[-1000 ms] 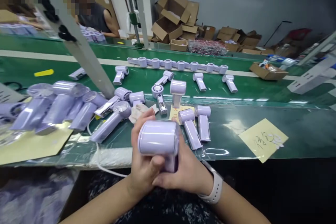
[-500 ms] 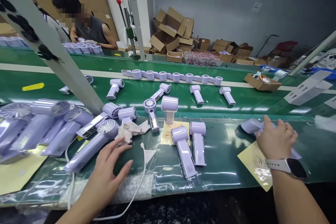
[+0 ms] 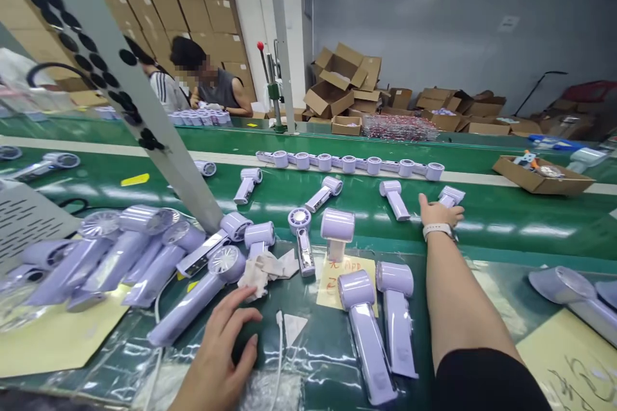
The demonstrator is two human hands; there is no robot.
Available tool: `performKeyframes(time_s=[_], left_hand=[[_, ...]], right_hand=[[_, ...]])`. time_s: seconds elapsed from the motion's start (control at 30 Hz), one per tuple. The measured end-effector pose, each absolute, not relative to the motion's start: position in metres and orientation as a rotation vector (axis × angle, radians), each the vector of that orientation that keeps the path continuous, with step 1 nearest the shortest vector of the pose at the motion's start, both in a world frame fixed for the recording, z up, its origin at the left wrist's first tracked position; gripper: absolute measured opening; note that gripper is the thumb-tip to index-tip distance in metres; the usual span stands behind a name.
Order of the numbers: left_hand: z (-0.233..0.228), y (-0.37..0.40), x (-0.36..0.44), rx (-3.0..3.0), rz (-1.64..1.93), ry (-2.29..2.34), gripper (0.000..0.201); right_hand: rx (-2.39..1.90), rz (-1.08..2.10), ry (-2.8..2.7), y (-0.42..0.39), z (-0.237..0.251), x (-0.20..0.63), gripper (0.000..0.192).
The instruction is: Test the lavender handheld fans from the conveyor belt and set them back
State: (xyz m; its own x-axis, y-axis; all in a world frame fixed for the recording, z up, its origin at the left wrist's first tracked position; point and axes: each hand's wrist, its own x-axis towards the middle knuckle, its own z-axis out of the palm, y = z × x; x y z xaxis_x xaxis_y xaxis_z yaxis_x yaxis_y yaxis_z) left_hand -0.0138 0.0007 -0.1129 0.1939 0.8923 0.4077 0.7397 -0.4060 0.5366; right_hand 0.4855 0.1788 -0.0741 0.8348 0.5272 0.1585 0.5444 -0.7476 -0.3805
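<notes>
A lavender plastic handheld fan with a short, drum-shaped head (image 3: 452, 195) lies on the glossy green strip (image 3: 482, 213) beyond the near bench, at the right-hand end of a loose line of similar fans. The right hand (image 3: 436, 214) is at it, thumb apart and fingers along the far side; the palm covers the handle, so I cannot tell how firmly the fan is gripped. The arm is stretched nearly straight, presumably because the fan lies so far from the bench edge.

The left hand (image 3: 219, 353) is empty and loosely open, fingers bent over the bench near a crumpled off-white cloth (image 3: 270, 268) (whether a fingertip touches it is hard to judge). It seems simply parked there, perhaps steadying the lean. A white cable (image 3: 280, 340) lies just beside it.

Nearer the middle, two lavender fans lie side by side on the bench (image 3: 370, 340), heads away from the wearer, probably for an easy reach. Beyond them another fan stands upright (image 3: 338, 225) at a yellow handwritten note (image 3: 328, 289), perhaps marking a group. To the left, fans are heaped (image 3: 108, 263); farther off, a neat row (image 3: 349, 166) follows a pale stripe (image 3: 463, 178), apparently used as a guide.
</notes>
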Motion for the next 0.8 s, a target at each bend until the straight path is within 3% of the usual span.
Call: performKeyframes(time_s=[0.27,0.57,0.8], left_hand=[[-0.110,0.004,-0.013,2.242,0.959,1.556,0.014],[-0.114,0.001,-0.009,2.214,1.070,1.639,0.017],[-0.107,0.002,-0.006,2.129,1.043,1.629,0.017]], right_hand=[[-2.553,-0.050,-0.958,0.186,-0.090,0.427,0.042],[-2.472,0.035,-1.015,0.180,-0.075,0.449,0.041],[-2.360,-0.021,-1.136,0.169,-0.095,0.428,0.043]])
